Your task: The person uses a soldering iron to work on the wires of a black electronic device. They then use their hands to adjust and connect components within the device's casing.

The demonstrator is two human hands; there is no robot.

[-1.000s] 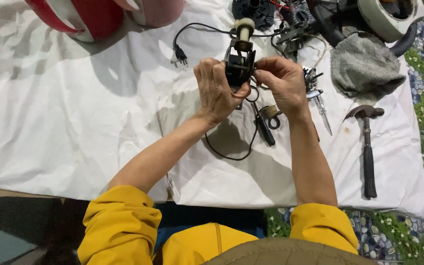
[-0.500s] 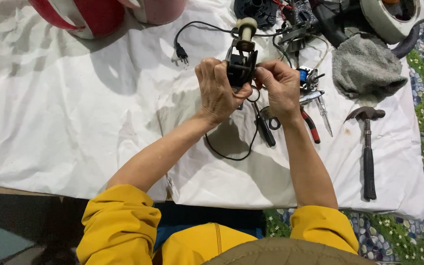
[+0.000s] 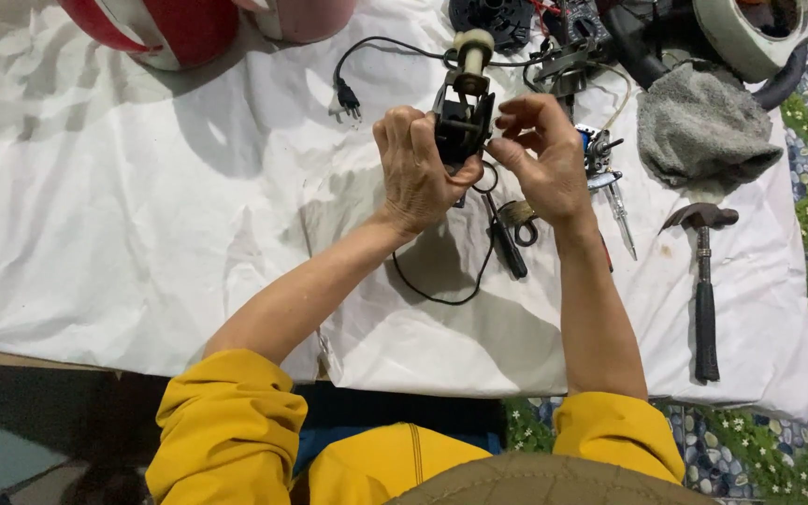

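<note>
Small black motor assembly (image 3: 463, 122) w/ a cream-coloured spool on its top end is held up off the white sheet (image 3: 142, 215), over the sheet's far-middle part, nearer the far edge than the near one. Long axis runs roughly away from the person, spool end pointing to the far edge, tilted a bit right. Left hand (image 3: 420, 168) is wrapped round the lower black body from the left side, fingers closed on it, thumb across the front — that's the carrying grip. Right hand (image 3: 542, 154) comes in from the right, fingertips pressed together at the body's right flank; looks like pinching a small part or wire there, can't tell exactly what. So the piece sits between both hands, left hand nearer and bearing it.

Black cord w/ plug (image 3: 346, 96) trails off to the left and loops below the hands. On the sheet right of the hands: screwdriver (image 3: 621, 210), hammer (image 3: 703, 281) near the right edge, grey cloth (image 3: 703, 126) at the far right corner.
</note>
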